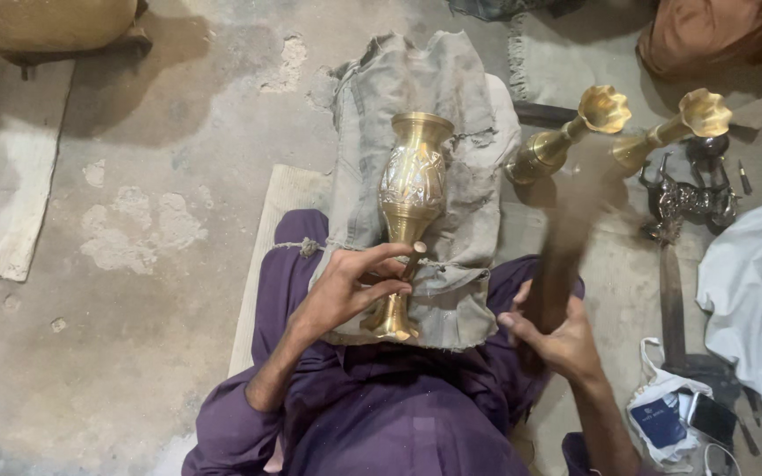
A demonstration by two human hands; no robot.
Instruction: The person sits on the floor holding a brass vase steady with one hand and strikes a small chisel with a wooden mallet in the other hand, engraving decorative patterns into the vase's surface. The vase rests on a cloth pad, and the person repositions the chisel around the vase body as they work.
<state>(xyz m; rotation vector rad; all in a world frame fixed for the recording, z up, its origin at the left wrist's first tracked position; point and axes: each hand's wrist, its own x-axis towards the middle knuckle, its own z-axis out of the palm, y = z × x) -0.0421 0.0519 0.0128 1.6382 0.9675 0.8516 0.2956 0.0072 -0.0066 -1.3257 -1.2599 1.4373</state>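
My left hand (pixel 346 291) pinches a small punch (pixel 414 261) against the stem of the brass vase (pixel 410 203), which lies on a grey padded cloth (pixel 469 159) over my lap. My right hand (pixel 557 339) is closed around a blurred mallet (pixel 566 238).

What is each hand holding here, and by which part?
Left hand pinches a small punch against the brass vase near its narrow stem. Right hand grips the lower end of a blurred dark hammer handle.

Brass vase (pixel 412 198) — lying on cloth.
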